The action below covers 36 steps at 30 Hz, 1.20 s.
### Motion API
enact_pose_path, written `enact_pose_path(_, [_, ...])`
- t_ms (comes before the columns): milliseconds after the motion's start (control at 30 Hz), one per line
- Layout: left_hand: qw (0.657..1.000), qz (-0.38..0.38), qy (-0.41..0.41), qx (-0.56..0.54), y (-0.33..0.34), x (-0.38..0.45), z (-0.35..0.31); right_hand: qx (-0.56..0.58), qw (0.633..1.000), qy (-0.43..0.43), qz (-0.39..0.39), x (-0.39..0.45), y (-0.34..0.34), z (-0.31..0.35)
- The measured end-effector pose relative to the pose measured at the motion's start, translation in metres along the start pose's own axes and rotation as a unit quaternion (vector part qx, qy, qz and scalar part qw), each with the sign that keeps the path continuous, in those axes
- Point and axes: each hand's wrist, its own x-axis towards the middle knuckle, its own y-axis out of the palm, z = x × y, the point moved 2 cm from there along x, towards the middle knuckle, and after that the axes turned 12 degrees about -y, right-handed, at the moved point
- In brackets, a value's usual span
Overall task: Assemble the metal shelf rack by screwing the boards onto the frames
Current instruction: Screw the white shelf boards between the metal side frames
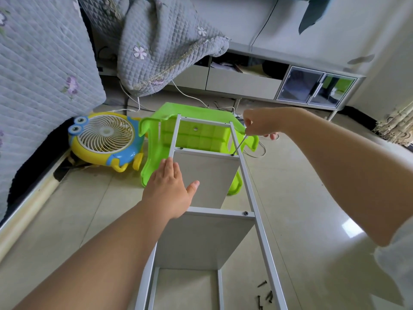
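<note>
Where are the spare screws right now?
In the head view, the loose screws lie on the floor tiles at bottom right, just inside the rack's right frame rail, below the right forearm.

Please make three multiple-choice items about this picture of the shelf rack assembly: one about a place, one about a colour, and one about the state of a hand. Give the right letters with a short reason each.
1. Where does the tip of the screwdriver sit?
A. at the far right corner of the upper board, by the right frame rail
B. on the loose screws on the floor
C. on the fan

2. What colour is the plastic stool behind the rack?
A. blue
B. green
C. red

3. What is the left hand doing?
A. pinching a screw
B. holding the screwdriver
C. resting flat, fingers straight, on the board by the left frame rail

Answers:
1 A, the shaft runs from the right hand down to that corner.
2 B, its seat and legs are bright green.
3 C, the palm lies open on the board.
</note>
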Motion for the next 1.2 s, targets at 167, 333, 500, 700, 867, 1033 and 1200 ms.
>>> enact_pose_path(167, [1.000, -0.001, 0.001, 0.001, 0.000, 0.000, 0.000, 0.010, 0.999, -0.007, -0.051, 0.002, 0.004, 0.002])
enact_pose_path(333, [1.000, -0.004, 0.004, 0.007, 0.001, -0.001, 0.000, -0.001, 0.999, 0.034, -0.040, 0.005, -0.001, 0.007])
enact_pose_path(500, [1.000, -0.003, 0.002, 0.026, 0.001, 0.001, 0.000, 0.018, 1.000, 0.002, -0.003, 0.005, 0.000, 0.006])
enact_pose_path(700, [0.999, -0.005, 0.002, 0.038, 0.002, 0.002, 0.000, 0.147, 0.989, 0.003, -0.012, 0.003, 0.003, -0.005])
enact_pose_path(867, [0.999, -0.007, 0.004, 0.035, 0.002, 0.002, 0.000, 0.075, 0.995, 0.025, -0.055, 0.006, 0.003, -0.008])
enact_pose_path(1033, [0.999, -0.006, 0.003, 0.038, 0.001, 0.000, -0.001, 0.014, 0.995, 0.044, -0.085, 0.007, 0.004, -0.001])
enact_pose_path(1200, [0.998, -0.012, 0.009, 0.059, 0.000, 0.000, 0.001, 0.002, 1.000, -0.012, -0.003, 0.007, -0.002, 0.010])
